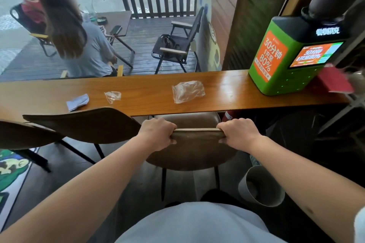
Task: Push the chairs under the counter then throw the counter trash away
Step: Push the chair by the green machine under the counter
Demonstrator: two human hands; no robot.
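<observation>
Wooden counter (227, 87) holds, left to right, a paper scrap (77, 102), small wrapper (112, 96) and clear bag (187, 91). Below, left hand (158, 134) and right hand (238, 133) clamp the brown chair (195, 150) backrest, its seat partly under the counter.

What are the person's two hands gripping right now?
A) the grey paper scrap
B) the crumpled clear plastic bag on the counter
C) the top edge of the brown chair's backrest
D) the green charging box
C: the left hand and right hand both curl over the top edge of the brown leather chair backrest, its seat partly under the long wooden counter.
</observation>
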